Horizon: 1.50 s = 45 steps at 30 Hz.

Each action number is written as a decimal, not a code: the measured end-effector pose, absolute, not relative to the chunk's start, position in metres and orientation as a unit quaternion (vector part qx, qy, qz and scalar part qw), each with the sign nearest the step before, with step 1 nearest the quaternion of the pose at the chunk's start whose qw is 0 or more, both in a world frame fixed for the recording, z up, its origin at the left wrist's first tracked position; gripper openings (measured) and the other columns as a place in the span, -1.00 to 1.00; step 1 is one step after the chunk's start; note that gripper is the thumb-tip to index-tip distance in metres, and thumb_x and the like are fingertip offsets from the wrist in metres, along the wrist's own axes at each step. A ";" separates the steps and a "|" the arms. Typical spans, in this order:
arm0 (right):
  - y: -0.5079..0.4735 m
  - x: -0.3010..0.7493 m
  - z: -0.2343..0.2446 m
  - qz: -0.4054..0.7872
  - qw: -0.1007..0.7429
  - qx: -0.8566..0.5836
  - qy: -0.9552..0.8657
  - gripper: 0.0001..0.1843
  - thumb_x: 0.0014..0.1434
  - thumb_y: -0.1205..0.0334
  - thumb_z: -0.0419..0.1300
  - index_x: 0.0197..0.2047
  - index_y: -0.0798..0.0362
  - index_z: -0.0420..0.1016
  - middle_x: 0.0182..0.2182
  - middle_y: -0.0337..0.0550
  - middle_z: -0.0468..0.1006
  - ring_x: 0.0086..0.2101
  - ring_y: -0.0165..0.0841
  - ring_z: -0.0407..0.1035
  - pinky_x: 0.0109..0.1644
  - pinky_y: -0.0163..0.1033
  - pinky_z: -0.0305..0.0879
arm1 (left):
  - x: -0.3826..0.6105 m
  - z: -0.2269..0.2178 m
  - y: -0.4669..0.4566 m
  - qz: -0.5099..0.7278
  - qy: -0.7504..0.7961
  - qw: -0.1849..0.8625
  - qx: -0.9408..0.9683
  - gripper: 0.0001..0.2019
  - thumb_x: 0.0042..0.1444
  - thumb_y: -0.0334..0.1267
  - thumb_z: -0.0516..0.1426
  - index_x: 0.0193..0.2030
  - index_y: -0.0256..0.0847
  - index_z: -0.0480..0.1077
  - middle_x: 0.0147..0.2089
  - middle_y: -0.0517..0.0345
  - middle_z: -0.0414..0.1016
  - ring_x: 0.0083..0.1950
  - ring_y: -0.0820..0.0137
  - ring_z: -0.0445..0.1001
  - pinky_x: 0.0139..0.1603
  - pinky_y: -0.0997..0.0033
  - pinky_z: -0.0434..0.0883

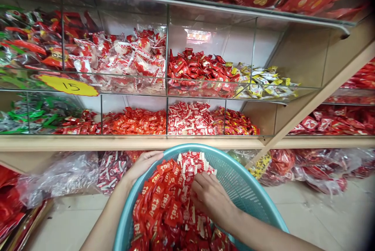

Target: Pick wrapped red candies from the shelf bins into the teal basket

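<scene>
A teal plastic basket (254, 173) with a mesh wall stands tilted toward me in front of the shelf. My left hand (144, 165) grips its rim at the upper left, with part of the fingers hidden. Inside lie red wrapped candies (158, 200) on the left and red-and-white wrapped candies (191, 165) in the middle. My right hand (208, 194) is down in the basket, its fingers curled closed on the red-and-white candies; the fingertips are hidden among them.
Ahead, a wooden shelf (131, 143) has glass-divided bins of wrapped sweets. A yellow price tag (68, 84) marked 15 hangs on the middle tier. Plastic bags (67, 173) of sweets lie under the shelf on the tiled floor (73, 219).
</scene>
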State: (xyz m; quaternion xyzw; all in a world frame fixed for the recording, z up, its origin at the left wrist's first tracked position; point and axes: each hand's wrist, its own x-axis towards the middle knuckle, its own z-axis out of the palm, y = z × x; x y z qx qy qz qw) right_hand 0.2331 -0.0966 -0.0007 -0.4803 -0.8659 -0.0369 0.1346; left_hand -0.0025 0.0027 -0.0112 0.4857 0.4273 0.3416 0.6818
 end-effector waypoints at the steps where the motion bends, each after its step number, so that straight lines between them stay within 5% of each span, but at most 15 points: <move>1: -0.097 0.234 -0.001 -0.059 0.132 -0.477 -0.867 -0.89 0.03 0.35 0.15 -0.45 0.04 0.26 -0.41 -0.25 0.37 -0.36 -0.36 0.20 -0.30 -0.25 0.03 | -0.003 -0.011 0.003 0.342 0.427 0.681 0.487 -0.70 0.08 -0.18 0.10 -0.08 -0.28 0.38 -0.21 0.10 0.51 -0.20 0.32 0.48 -0.05 0.09 0.31; 10: -0.100 0.238 -0.012 -0.173 0.133 -0.463 -0.859 -0.83 -0.01 0.30 0.21 -0.51 0.04 0.25 -0.59 -0.28 0.35 -0.51 -0.36 0.20 -0.39 -0.23 -0.04 | -0.002 -0.010 0.001 0.345 0.422 0.682 0.488 -0.70 0.07 -0.19 0.10 -0.08 -0.28 0.38 -0.20 0.10 0.52 -0.18 0.32 0.48 -0.02 0.09 0.30; 23: -0.099 0.226 -0.017 -0.169 0.104 -0.458 -0.867 -0.82 0.06 0.29 0.17 -0.50 0.04 0.24 -0.59 -0.24 0.37 -0.50 -0.34 0.23 -0.36 -0.21 -0.03 | 0.001 0.000 -0.001 0.347 0.438 0.678 0.478 -0.72 0.05 -0.20 0.12 -0.11 -0.28 0.41 -0.26 0.14 0.55 -0.27 0.36 0.50 -0.12 0.19 0.35; 31: -0.039 0.235 0.066 -0.108 0.160 -0.504 -0.842 -0.67 0.22 0.09 -0.04 -0.48 0.08 0.31 -0.58 -0.20 0.39 -0.50 -0.38 0.25 -0.34 -0.25 0.02 | 0.003 0.000 -0.001 0.356 0.416 0.695 0.466 -0.67 0.02 -0.18 0.14 -0.06 -0.22 0.43 -0.20 0.09 0.58 -0.20 0.29 0.51 -0.07 0.23 0.33; 37: 0.083 0.247 0.100 -0.108 0.198 -0.518 -0.825 -0.66 0.22 0.07 -0.07 -0.08 0.08 0.35 -0.06 0.00 0.37 -0.09 -0.24 0.22 -0.09 -0.22 0.09 | 0.003 0.004 0.000 0.361 0.416 0.688 0.472 -0.70 -0.01 -0.19 0.16 -0.11 -0.17 0.48 -0.22 0.14 0.59 -0.21 0.32 0.51 -0.12 0.38 0.34; 45: 0.158 0.226 0.092 0.032 0.129 -0.620 -0.774 -0.29 0.10 -0.27 -0.14 0.20 -0.03 0.10 0.13 0.00 0.22 0.10 -0.09 0.07 0.10 0.00 -0.06 | 0.004 0.006 0.003 0.353 0.415 0.685 0.484 -0.68 -0.02 -0.16 0.16 -0.10 -0.16 0.48 -0.17 0.13 0.57 -0.15 0.28 0.49 -0.04 0.35 0.30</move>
